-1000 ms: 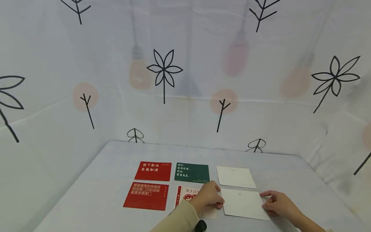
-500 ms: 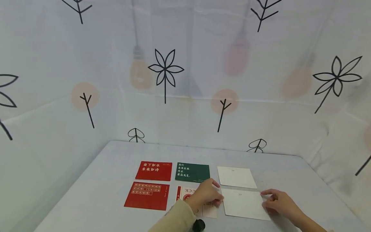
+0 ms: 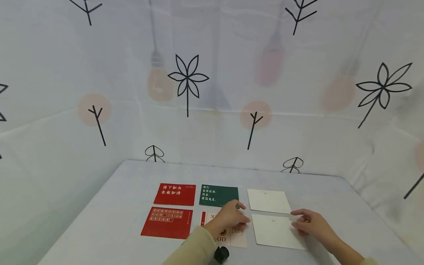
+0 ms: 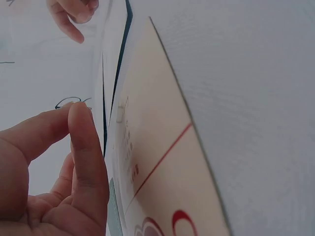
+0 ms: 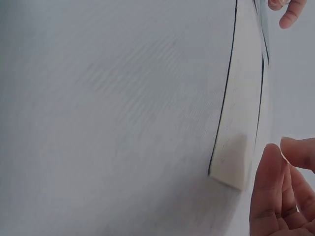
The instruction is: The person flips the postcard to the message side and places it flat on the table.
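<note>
Two blank white cards lie on the table at the right in the head view, the far one (image 3: pixel 268 200) just behind the near one (image 3: pixel 278 232). My right hand (image 3: pixel 313 225) hovers over the near card's right edge, thumb and forefinger close together and nothing between them. Left of that card, my left hand (image 3: pixel 228 218) hangs over a cream card with red print (image 3: pixel 239 240), partly covering it. In the left wrist view the left thumb and forefinger (image 4: pixel 87 132) meet with nothing held. The right wrist view shows the near white card (image 5: pixel 238 93) flat beside the right fingers (image 5: pixel 268 189).
A green card with white writing (image 3: pixel 216 195) lies behind the left hand. Two red cards, one far (image 3: pixel 175 198) and one near (image 3: pixel 167 226), lie farther left. A small dark object (image 3: pixel 221 254) shows by the left sleeve. Patterned cloth (image 3: pixel 212 140) hangs behind the table.
Both hands have come off the near white card's edges. The left hand has moved left over the cream card, and the right hand has lifted slightly and shifted left. The cards remain in place.
</note>
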`<action>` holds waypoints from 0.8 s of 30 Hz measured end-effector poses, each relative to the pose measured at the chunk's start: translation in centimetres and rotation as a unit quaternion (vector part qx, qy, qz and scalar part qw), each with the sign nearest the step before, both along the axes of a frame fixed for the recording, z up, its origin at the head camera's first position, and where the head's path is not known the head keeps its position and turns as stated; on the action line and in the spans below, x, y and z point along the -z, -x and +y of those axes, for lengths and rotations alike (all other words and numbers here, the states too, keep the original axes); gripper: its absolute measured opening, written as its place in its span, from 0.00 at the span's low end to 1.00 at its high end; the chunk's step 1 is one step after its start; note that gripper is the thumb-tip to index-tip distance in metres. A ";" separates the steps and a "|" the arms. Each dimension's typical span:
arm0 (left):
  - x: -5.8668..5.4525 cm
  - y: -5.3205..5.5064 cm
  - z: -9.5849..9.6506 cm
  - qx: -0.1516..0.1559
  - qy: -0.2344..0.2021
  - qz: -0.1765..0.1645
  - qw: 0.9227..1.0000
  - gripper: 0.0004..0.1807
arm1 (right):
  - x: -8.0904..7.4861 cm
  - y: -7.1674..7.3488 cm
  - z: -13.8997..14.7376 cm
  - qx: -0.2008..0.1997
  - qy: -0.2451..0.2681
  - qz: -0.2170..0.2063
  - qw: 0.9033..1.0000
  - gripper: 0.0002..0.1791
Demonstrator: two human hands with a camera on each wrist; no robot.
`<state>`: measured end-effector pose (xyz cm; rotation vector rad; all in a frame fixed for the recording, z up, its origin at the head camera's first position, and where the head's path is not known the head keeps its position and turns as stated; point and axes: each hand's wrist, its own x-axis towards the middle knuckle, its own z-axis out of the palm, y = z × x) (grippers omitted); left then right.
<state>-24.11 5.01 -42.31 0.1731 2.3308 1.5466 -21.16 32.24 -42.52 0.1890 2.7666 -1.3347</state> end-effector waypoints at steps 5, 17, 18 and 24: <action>0.0 0.1 -0.7 0.004 0.007 0.010 1.000 0.18 | 0.0 0.1 -0.8 0.002 0.029 0.012 1.000 0.23; 0.0 0.6 -2.3 -0.004 -0.038 0.030 0.999 0.18 | -0.3 0.8 -3.2 -0.007 0.081 0.033 0.996 0.24; 0.1 0.7 -2.4 -0.006 -0.034 0.031 0.999 0.18 | -0.3 0.8 -3.4 -0.009 0.087 0.036 0.996 0.24; 0.2 1.1 -2.9 -0.009 -0.028 0.034 0.999 0.18 | -0.3 1.0 -4.4 -0.008 0.105 0.046 0.993 0.23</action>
